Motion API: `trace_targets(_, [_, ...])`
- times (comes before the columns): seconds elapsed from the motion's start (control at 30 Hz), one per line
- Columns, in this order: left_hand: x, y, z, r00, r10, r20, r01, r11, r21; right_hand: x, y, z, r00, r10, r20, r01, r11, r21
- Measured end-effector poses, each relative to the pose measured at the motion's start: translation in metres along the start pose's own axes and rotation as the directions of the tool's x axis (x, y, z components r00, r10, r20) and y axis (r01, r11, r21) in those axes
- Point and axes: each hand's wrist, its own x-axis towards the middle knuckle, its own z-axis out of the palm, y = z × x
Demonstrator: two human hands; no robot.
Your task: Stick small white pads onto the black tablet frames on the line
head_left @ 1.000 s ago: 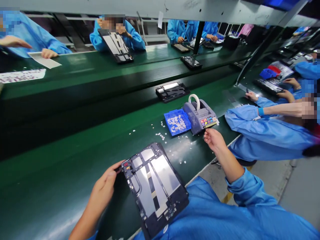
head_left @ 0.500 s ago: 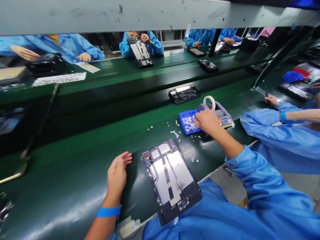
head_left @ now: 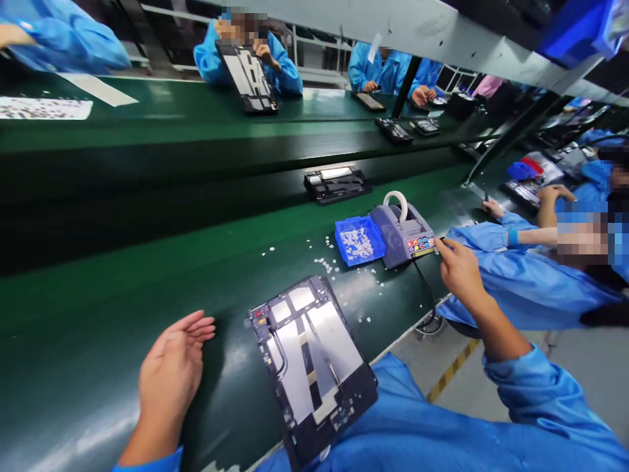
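An opened tablet (head_left: 314,354) with bare silver batteries lies at the bench's near edge, partly overhanging it. Left of it, my left hand (head_left: 171,364) rests above the green surface, fingers loosely stretched and holding nothing. My right hand (head_left: 462,272) is at the front end of a grey tape dispenser (head_left: 403,233), thumb and forefinger closed by its outlet. Whatever they pinch is too small to make out. A white tape roll (head_left: 397,204) sits on top of the dispenser. Beside it stands a blue bin (head_left: 360,241) of small white pieces, with more scattered around.
Another opened tablet (head_left: 338,185) lies farther back on the bench. A co-worker in blue sleeves (head_left: 521,262) sits close on the right. Across the bench, a person holds up a tablet (head_left: 248,78). A grey beam (head_left: 339,23) crosses overhead.
My right hand has moved right, from over the blue bin to the front of the tape dispenser. The dispenser's buttons show fully. The whole view has shifted right; the near tablet appears unmoved.
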Motion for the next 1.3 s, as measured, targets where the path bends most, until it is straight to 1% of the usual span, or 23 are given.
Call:
trace_targets(0.1, [-0.002, 0.005, 0.003, 0.999, -0.014, -0.029, 0.012, 0.999, -0.046, -0.008, -0.009, 0.005, 1.0, 0.017, 0.01, -0.016, 0.998, -0.064])
trace_targets(0.23, [-0.003, 0.008, 0.004, 0.999, -0.017, -0.038, 0.015, 0.999, -0.044, -0.003, -0.012, -0.006, 0.998, 0.012, 0.057, -0.009, 0.999, -0.047])
trace_targets(0.3, [-0.003, 0.009, 0.004, 0.999, -0.013, -0.04, 0.012, 1.0, -0.026, -0.001, -0.01, -0.013, 0.996, 0.021, 0.081, -0.026, 0.997, 0.072])
trace_targets(0.33, [-0.003, 0.009, 0.004, 0.999, -0.015, -0.041, 0.014, 1.0, -0.017, -0.002, -0.009, -0.015, 0.995, 0.058, 0.083, -0.073, 0.98, 0.187])
trace_targets(0.37, [-0.003, 0.009, 0.004, 0.999, -0.018, -0.042, 0.017, 1.0, -0.007, -0.005, -0.009, -0.015, 0.985, 0.15, 0.088, -0.171, 0.921, 0.349])
trace_targets(0.4, [-0.003, 0.009, 0.004, 0.999, -0.019, -0.044, 0.019, 1.0, 0.005, -0.01, -0.011, -0.014, 0.954, 0.276, 0.12, -0.297, 0.799, 0.523])
trace_targets(0.43, [-0.004, 0.009, 0.004, 0.999, -0.02, -0.043, 0.021, 1.0, 0.019, -0.015, -0.016, -0.01, 0.898, 0.398, 0.189, -0.416, 0.622, 0.664])
trace_targets(0.47, [-0.004, 0.009, 0.005, 0.999, -0.018, -0.041, 0.02, 0.999, 0.033, -0.021, -0.022, -0.005, 0.827, 0.485, 0.283, -0.507, 0.428, 0.748])
trace_targets(0.5, [-0.005, 0.01, 0.005, 0.999, -0.012, -0.039, 0.014, 0.999, 0.044, -0.026, -0.03, 0.001, 0.761, 0.527, 0.378, -0.568, 0.259, 0.782])
trace_targets(0.53, [-0.006, 0.011, 0.005, 0.999, -0.004, -0.037, 0.006, 0.999, 0.052, -0.03, -0.038, 0.008, 0.713, 0.531, 0.458, -0.606, 0.137, 0.784])
trace_targets(0.57, [-0.007, 0.011, 0.006, 0.999, 0.004, -0.035, -0.002, 0.998, 0.056, -0.032, -0.047, 0.015, 0.687, 0.513, 0.514, -0.627, 0.062, 0.776])
trace_targets(0.63, [-0.008, 0.013, 0.007, 0.999, 0.014, -0.029, -0.012, 0.998, 0.064, -0.03, -0.061, 0.028, 0.66, 0.47, 0.586, -0.64, -0.055, 0.766])
trace_targets(0.7, [-0.009, 0.014, 0.008, 0.999, 0.024, -0.028, -0.021, 0.996, 0.084, -0.021, -0.07, 0.037, 0.637, 0.443, 0.631, -0.631, -0.172, 0.757])
trace_targets(0.77, [-0.009, 0.013, 0.008, 0.999, 0.032, -0.027, -0.03, 0.995, 0.093, -0.01, -0.074, 0.041, 0.624, 0.424, 0.657, -0.614, -0.255, 0.747])
trace_targets(0.87, [-0.005, 0.009, 0.006, 0.999, 0.025, -0.02, -0.024, 0.997, 0.069, 0.0, -0.077, 0.041, 0.61, 0.422, 0.671, -0.592, -0.319, 0.74])
trace_targets(0.93, [-0.003, 0.006, 0.004, 1.0, 0.012, -0.019, -0.011, 0.998, 0.062, -0.002, -0.081, 0.037, 0.605, 0.429, 0.671, -0.584, -0.333, 0.74])
trace_targets(1.0, [-0.004, 0.007, 0.003, 1.0, 0.008, -0.025, -0.006, 0.996, 0.084, -0.01, -0.091, 0.027, 0.609, 0.42, 0.672, -0.585, -0.335, 0.739])
trace_targets(1.07, [-0.014, 0.018, 0.005, 0.998, 0.046, -0.038, -0.037, 0.981, 0.192, -0.019, -0.111, 0.015, 0.628, 0.379, 0.68, -0.593, -0.334, 0.733])
trace_targets(1.13, [-0.033, 0.04, 0.012, 0.992, 0.125, -0.011, -0.112, 0.925, 0.364, -0.024, -0.138, 0.001, 0.66, 0.302, 0.688, -0.601, -0.337, 0.724])
trace_targets(1.17, [-0.046, 0.053, 0.019, 0.986, 0.167, 0.03, -0.163, 0.886, 0.433, -0.023, -0.154, -0.006, 0.686, 0.248, 0.684, -0.605, -0.328, 0.726])
trace_targets(1.2, [-0.059, 0.066, 0.028, 0.978, 0.182, 0.101, -0.208, 0.867, 0.453, -0.022, -0.17, -0.012, 0.717, 0.185, 0.672, -0.606, -0.309, 0.733])
trace_targets(1.27, [-0.082, 0.087, 0.052, 0.951, 0.124, 0.285, -0.239, 0.878, 0.415, -0.015, -0.205, -0.024, 0.78, 0.038, 0.625, -0.599, -0.247, 0.762])
trace_targets(1.3, [-0.09, 0.094, 0.064, 0.926, 0.066, 0.371, -0.215, 0.901, 0.377, -0.011, -0.221, -0.029, 0.801, -0.039, 0.597, -0.591, -0.213, 0.778])
